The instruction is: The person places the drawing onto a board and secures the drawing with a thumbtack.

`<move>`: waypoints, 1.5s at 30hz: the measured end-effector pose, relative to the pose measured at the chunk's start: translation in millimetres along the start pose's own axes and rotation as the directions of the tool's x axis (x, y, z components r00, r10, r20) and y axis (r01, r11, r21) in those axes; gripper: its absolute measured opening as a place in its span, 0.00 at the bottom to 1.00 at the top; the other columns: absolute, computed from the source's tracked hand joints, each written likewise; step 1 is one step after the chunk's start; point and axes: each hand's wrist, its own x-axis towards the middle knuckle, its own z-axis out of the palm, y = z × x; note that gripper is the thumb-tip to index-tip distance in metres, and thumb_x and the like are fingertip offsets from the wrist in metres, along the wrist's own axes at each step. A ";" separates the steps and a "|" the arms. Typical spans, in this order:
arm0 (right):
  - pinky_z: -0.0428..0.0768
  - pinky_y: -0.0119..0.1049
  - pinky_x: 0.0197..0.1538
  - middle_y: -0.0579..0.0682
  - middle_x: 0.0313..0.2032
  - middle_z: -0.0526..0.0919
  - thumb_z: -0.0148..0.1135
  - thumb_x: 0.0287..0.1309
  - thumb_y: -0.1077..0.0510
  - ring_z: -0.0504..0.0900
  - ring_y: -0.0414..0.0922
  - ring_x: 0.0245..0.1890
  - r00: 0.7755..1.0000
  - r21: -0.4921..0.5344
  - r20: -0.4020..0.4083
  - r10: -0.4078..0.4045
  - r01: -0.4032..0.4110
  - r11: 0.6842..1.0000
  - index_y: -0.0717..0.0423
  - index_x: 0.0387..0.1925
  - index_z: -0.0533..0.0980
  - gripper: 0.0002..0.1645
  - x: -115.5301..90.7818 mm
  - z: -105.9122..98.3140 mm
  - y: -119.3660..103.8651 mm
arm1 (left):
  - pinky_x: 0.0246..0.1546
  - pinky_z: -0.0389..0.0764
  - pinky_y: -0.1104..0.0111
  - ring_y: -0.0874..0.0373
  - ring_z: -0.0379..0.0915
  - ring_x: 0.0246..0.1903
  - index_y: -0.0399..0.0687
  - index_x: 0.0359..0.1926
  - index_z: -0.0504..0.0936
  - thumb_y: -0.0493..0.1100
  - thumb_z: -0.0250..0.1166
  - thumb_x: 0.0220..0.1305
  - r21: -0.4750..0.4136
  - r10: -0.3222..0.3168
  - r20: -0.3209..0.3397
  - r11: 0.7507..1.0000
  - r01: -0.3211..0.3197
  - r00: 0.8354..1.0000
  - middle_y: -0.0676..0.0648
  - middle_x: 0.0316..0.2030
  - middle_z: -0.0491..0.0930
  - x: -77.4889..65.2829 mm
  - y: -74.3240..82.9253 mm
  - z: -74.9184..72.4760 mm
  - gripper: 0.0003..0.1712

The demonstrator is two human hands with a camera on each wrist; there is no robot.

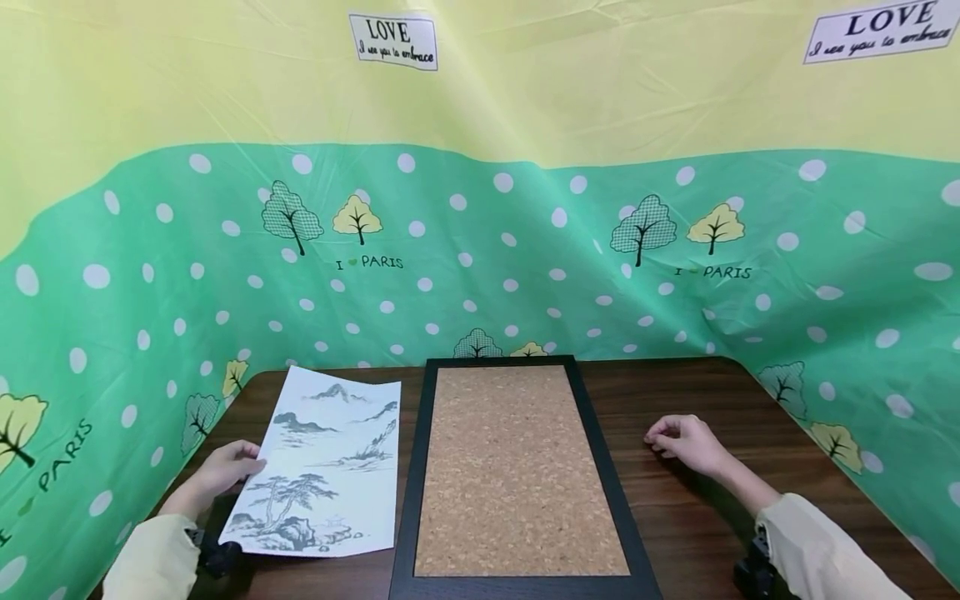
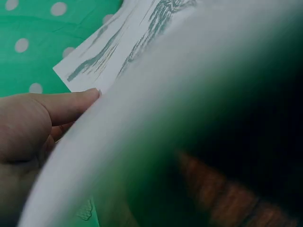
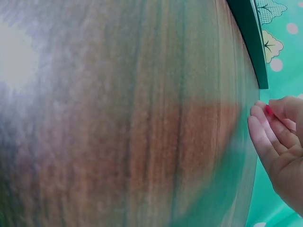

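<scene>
At the left, a white sheet of paper (image 1: 318, 458) printed with an ink landscape of mountains and pines is held by its left edge. My left hand (image 1: 225, 468) pinches it, thumb on the printed face; in the left wrist view the thumb (image 2: 75, 101) lies near a corner and the sheet bows across the camera. A cork board (image 1: 517, 475) in a black frame lies in the middle, just right of the paper. Over the table right of the board, my right hand (image 1: 688, 442) pinches a small red thing (image 3: 269, 109), mostly hidden between thumb and fingers.
The dark wood table (image 1: 675, 533) runs under everything. A green and yellow cloth (image 1: 525, 250) with white dots and printed trees hangs behind and along both sides. Black wrist cameras sit at both cuffs. The board's frame (image 3: 251, 42) stands slightly proud of the table.
</scene>
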 end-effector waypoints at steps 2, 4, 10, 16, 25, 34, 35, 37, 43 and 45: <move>0.80 0.34 0.30 0.58 0.32 0.80 0.53 0.59 0.68 0.80 0.47 0.30 1.000 0.001 -0.012 0.009 -0.009 1.000 0.70 0.35 0.75 0.07 -0.8 -0.5 -1.5 | 0.27 0.75 0.63 0.54 0.74 0.27 0.30 0.43 0.67 0.43 0.59 0.60 -0.025 0.009 0.016 1.000 -0.009 1.000 0.43 0.30 0.77 1.2 -3.1 -5.6 0.19; 0.80 0.34 0.30 0.57 0.31 0.79 0.53 0.60 0.66 0.79 0.46 0.29 0.999 -0.001 -0.030 0.019 -0.019 1.000 0.70 0.35 0.74 0.08 -1.7 -0.9 -2.8 | 0.28 0.75 0.62 0.55 0.74 0.28 0.31 0.45 0.66 0.45 0.59 0.60 -0.063 0.021 0.029 0.998 -0.019 0.999 0.45 0.30 0.77 2.7 -5.8 -10.7 0.22; 0.79 0.34 0.29 0.55 0.27 0.78 0.56 0.59 0.60 0.76 0.44 0.26 0.997 -0.024 -0.060 0.040 -0.042 0.999 0.67 0.32 0.74 0.11 -2.6 -2.2 -5.7 | 0.30 0.77 0.63 0.58 0.75 0.28 0.36 0.45 0.65 0.48 0.60 0.60 -0.175 0.035 0.057 0.984 -0.024 0.998 0.51 0.29 0.77 2.9 -2.2 -20.7 0.22; 0.80 0.34 0.29 0.57 0.28 0.80 0.57 0.58 0.63 0.79 0.45 0.27 0.998 -0.008 -0.055 0.034 -0.034 0.999 0.69 0.32 0.76 0.09 1.5 -5.2 -7.0 | 0.29 0.77 0.64 0.58 0.76 0.28 0.28 0.53 0.58 0.44 0.55 0.65 -0.189 0.031 0.026 0.982 -0.025 0.999 0.51 0.29 0.77 -8.8 23.3 -13.8 0.26; 0.79 0.34 0.30 0.57 0.30 0.80 0.54 0.59 0.66 0.78 0.45 0.28 1.000 -0.017 -0.022 0.003 -0.003 1.000 0.70 0.36 0.75 0.08 5.7 -7.8 -10.2 | 0.27 0.77 0.65 0.58 0.76 0.26 0.30 0.54 0.58 0.41 0.54 0.65 -0.266 -0.009 0.045 0.964 0.020 0.999 0.50 0.27 0.78 -5.4 55.0 16.0 0.24; 0.79 0.35 0.29 0.58 0.31 0.79 0.58 0.56 0.65 0.77 0.47 0.28 0.998 -0.046 -0.024 -0.051 0.050 0.998 0.67 0.34 0.77 0.06 9.5 -4.3 -22.0 | 0.26 0.77 0.66 0.59 0.76 0.24 0.33 0.50 0.64 0.40 0.55 0.64 -0.300 0.000 0.067 0.954 0.020 0.998 0.48 0.27 0.78 2.4 88.5 70.0 0.18; 0.79 0.36 0.29 0.58 0.30 0.79 0.59 0.56 0.65 0.77 0.47 0.28 0.998 -0.047 -0.023 -0.053 0.052 0.998 0.66 0.33 0.77 0.06 10.0 -3.7 -23.4 | 0.26 0.77 0.66 0.59 0.75 0.24 0.33 0.51 0.63 0.38 0.54 0.64 -0.306 -0.005 0.057 0.952 0.023 0.998 0.48 0.27 0.77 1.8 93.3 78.2 0.18; 0.79 0.36 0.29 0.58 0.30 0.79 0.59 0.56 0.65 0.76 0.45 0.28 0.998 -0.041 -0.017 -0.058 0.057 0.998 0.66 0.33 0.77 0.06 11.2 -2.2 -25.9 | 0.27 0.77 0.67 0.60 0.75 0.24 0.32 0.50 0.64 0.38 0.54 0.63 -0.323 0.013 0.064 0.946 0.008 0.998 0.48 0.27 0.77 1.3 100.8 92.9 0.17; 0.79 0.36 0.29 0.59 0.31 0.78 0.57 0.56 0.66 0.77 0.44 0.28 0.997 -0.020 -0.005 -0.071 0.071 0.997 0.67 0.33 0.76 0.05 13.8 2.9 -28.1 | 0.29 0.77 0.67 0.60 0.75 0.27 0.33 0.47 0.67 0.34 0.54 0.62 -0.420 0.044 0.066 0.908 -0.013 0.997 0.46 0.30 0.77 -2.3 125.8 135.9 0.13; 0.79 0.37 0.29 0.59 0.31 0.78 0.57 0.56 0.66 0.77 0.45 0.28 0.997 -0.013 0.001 -0.071 0.071 0.997 0.66 0.33 0.76 0.05 14.3 4.7 -27.6 | 0.27 0.76 0.67 0.59 0.75 0.26 0.32 0.46 0.67 0.32 0.54 0.61 -0.446 0.043 0.037 0.895 -0.022 0.998 0.45 0.30 0.77 -5.1 133.8 149.1 0.12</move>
